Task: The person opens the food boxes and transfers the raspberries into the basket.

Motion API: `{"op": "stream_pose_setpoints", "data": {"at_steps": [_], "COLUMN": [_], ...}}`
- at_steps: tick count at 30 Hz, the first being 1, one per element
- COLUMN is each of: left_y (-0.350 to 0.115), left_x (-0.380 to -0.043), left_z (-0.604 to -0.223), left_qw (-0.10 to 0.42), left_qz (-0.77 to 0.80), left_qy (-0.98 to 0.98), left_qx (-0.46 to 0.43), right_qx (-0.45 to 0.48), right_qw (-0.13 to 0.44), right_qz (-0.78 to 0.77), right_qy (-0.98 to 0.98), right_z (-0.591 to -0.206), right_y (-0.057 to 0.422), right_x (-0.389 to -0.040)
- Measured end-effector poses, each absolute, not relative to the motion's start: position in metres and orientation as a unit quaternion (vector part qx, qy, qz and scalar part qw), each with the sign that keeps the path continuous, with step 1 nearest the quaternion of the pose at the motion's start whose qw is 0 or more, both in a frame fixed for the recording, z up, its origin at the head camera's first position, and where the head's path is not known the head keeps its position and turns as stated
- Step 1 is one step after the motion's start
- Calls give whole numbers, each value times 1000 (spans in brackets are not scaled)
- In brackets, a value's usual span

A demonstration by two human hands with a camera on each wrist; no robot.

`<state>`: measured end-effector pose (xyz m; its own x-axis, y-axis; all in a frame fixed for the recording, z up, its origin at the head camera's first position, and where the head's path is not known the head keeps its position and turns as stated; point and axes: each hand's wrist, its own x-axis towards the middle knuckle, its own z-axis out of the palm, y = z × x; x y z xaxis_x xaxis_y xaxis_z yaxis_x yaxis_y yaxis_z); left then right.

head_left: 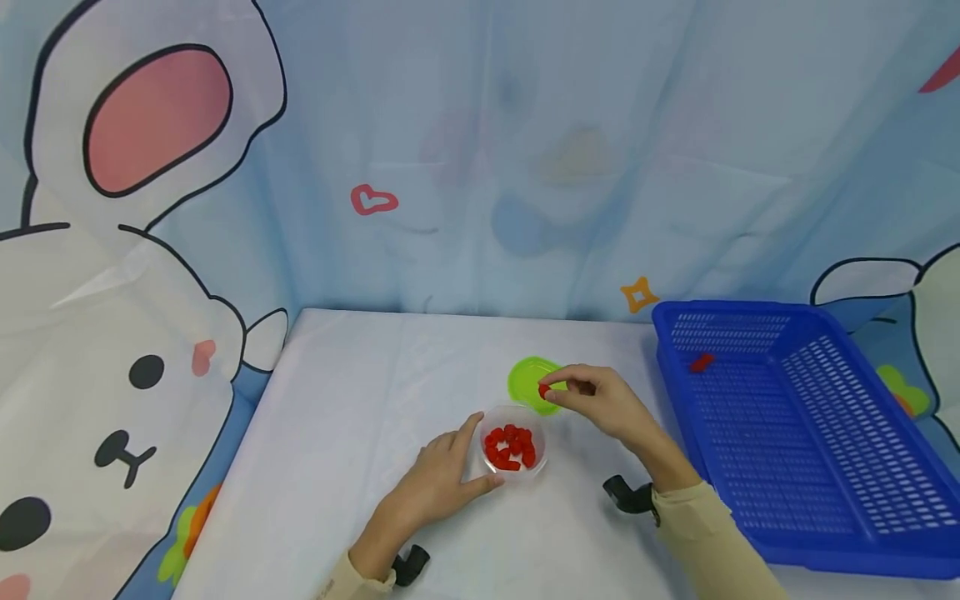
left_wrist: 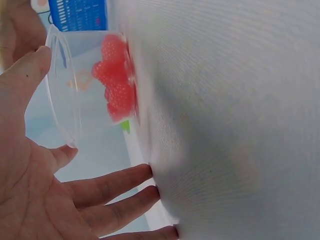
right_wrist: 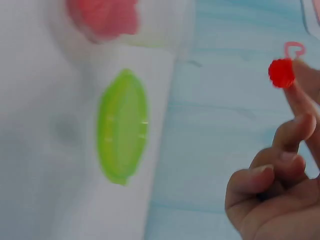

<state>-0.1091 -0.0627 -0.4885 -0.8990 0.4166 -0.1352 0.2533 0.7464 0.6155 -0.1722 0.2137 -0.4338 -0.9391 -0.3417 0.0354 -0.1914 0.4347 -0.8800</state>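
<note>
From where I stand, the person's right hand point(head_left: 600, 398) pinches a small red berry-shaped piece point(head_left: 543, 391) between thumb and index fingertip, with the other fingers curled behind. The piece sits right at those fingertips, raised above the table point(head_left: 360, 408). Just below and beyond them lies a lime-green lid point(head_left: 527, 377), apart from the fingers.

The left hand point(head_left: 442, 479) is spread wide: its thumb and index finger touch the rim of a clear cup point(left_wrist: 85, 47) at two places, while the other three fingers reach down, fairly straight, with their tips on the white cloth. The cup stands upright beside this thumb and index finger, to their right, and in its bottom, below the fingertips, sits a cluster of red pieces point(left_wrist: 117, 70) with bumpy skins.

Well to the right of the pinching fingers is a blue basket point(head_left: 678, 408), its sides full of little holes, and towards its far left end lies a red bit point(head_left: 702, 362)
</note>
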Motion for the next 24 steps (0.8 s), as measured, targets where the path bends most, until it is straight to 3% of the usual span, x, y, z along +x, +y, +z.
{"op": "stream_pose_setpoints", "data": {"at_steps": [11,19,24], "left_y": [-64,-63,-64], "left_x": [-109,-109,-108], "left_z": [-490,-488,-488], "left_qw": [125,127,126], "left_qz": [315,316,318], "left_qy": [922,921,921], "left_qx": [189,188,188], "right_qx": [-121,-52,16], "right_qw": [21,3,-6], "right_qz": [-469,-417,-380], "right_qy": [875,907,925], "right_z": [-379,-351,-358], "right_y": [243,308,356], "right_x": [-159,-168,-186]}}
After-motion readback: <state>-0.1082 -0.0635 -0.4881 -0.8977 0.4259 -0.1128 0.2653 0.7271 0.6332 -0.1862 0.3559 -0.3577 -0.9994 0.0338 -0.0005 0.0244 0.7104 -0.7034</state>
